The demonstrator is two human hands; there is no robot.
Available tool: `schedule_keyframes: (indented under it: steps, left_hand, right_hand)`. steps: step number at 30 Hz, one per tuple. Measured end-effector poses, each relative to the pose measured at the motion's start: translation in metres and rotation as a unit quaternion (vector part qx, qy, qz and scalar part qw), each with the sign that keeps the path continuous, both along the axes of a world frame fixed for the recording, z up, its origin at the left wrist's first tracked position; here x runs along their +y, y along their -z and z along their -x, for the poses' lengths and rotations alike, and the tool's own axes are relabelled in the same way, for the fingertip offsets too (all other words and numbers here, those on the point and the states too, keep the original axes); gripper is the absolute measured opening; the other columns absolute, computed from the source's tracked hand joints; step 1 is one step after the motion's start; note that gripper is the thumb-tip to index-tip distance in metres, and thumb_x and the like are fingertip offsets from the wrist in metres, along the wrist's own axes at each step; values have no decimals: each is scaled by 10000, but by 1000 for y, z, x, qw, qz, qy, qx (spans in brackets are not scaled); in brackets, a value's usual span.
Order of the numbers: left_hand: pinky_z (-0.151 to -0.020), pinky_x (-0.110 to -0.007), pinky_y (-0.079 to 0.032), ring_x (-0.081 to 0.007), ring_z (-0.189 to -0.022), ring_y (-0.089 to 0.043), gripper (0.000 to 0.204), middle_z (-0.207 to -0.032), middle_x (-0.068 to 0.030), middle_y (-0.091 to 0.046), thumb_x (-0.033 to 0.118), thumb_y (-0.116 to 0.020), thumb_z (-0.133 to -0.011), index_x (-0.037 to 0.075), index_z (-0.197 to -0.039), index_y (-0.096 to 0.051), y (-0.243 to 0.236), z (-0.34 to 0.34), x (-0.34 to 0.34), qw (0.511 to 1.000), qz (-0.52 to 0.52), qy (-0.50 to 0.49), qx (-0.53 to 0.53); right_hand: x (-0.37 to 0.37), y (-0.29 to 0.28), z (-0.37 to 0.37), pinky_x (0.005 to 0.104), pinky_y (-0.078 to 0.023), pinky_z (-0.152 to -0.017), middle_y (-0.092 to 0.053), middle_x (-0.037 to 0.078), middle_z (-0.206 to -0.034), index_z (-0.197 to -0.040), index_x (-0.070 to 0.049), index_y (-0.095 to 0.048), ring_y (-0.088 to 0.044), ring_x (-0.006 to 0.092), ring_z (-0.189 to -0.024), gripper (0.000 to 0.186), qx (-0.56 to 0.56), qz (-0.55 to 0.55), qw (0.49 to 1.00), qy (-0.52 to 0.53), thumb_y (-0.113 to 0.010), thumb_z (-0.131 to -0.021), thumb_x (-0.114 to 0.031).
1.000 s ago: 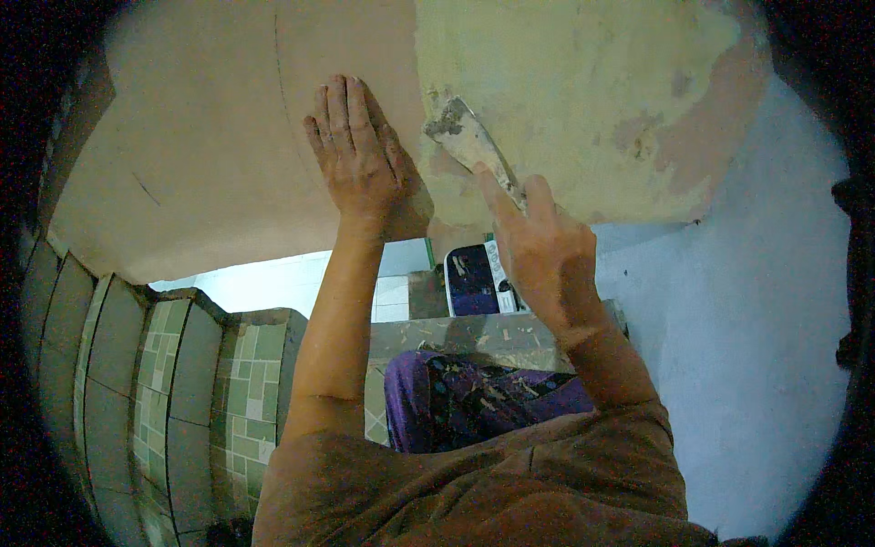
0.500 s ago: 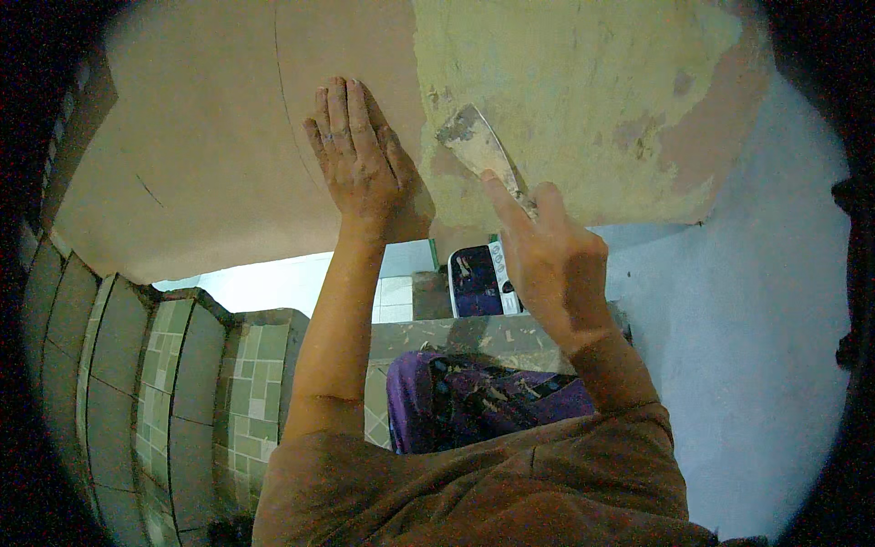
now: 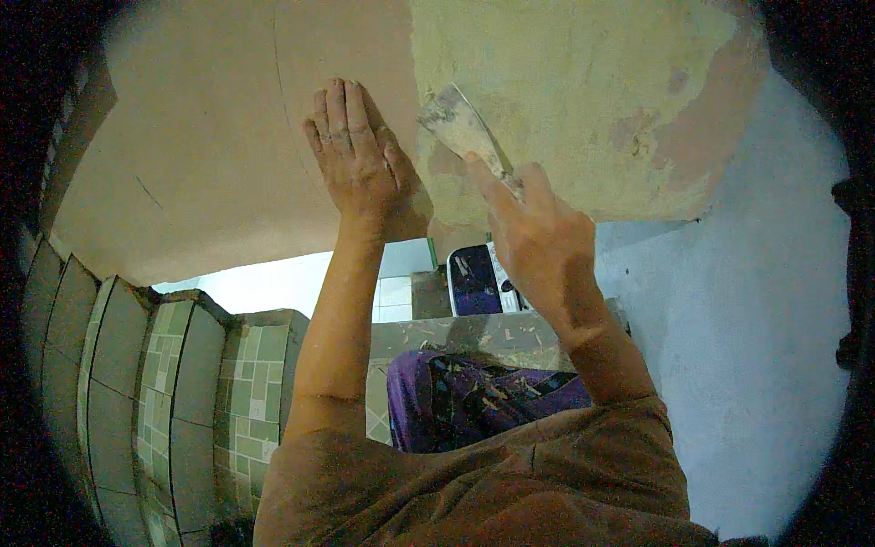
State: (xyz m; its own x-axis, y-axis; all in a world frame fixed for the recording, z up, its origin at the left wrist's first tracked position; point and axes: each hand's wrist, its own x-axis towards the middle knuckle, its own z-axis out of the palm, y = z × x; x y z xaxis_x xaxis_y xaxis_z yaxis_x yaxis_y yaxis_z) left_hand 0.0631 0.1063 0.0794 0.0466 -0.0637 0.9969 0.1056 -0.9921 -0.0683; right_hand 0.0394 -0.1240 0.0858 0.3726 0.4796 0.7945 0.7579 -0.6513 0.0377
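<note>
My right hand [image 3: 545, 232] grips the handle of a putty knife [image 3: 462, 130]. The blade, smeared with pale filler, lies against the wall at the border between a bare pinkish-brown area [image 3: 210, 118] and a yellowish patch [image 3: 565, 100] with a rough, uneven edge. To the left of the blade, my left hand [image 3: 354, 155] rests flat on the pinkish-brown surface. Its fingers are stretched upward, and nothing is in it. Reddish-brown spots show through the yellowish patch toward the right. A thin curved crack runs down the wall left of my left hand.
Tiled stairs [image 3: 246, 374] descend along the lower left. A pale blue wall [image 3: 738, 337] stands on the right. Below the wall's lower edge, an appliance with a dark lid [image 3: 474, 281] shows. Scraped flakes lie on the ledge [image 3: 419, 333] and on my purple legwear [image 3: 410, 401].
My right hand and the putty knife have shifted a little up and to the left along the border of the patch. My left hand has stayed in place.
</note>
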Motion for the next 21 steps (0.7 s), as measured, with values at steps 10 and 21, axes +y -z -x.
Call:
schedule_keyframes:
  steps: [10, 21]
  left_hand:
    - [-1140, -527, -163, -357, -1395, -260, 654, -1496, -166, -313, 194, -506, -831, 24, -1438, -333, 2, -1, 2, 1000, 1, 3, 0]
    - [-1140, -526, -149, -365, -1385, -278, 533, -1473, -193, -341, 206, -429, -924, 15, -1416, -357, 3, 0, 2, 1000, 1, 12, -1]
  right_hand:
    - [14, -2, 1, 362, -498, -467, -505, 103, -883, -1331, -217, -515, -604, 252, -577, 544, -52, 6, 998, 18, -612, -809, -97]
    - [2, 11, 3, 370, -510, -486, -518, 97, -906, -1339, -213, -508, -617, 256, -625, 580, -6, 40, 998, 38, -629, -787, -80]
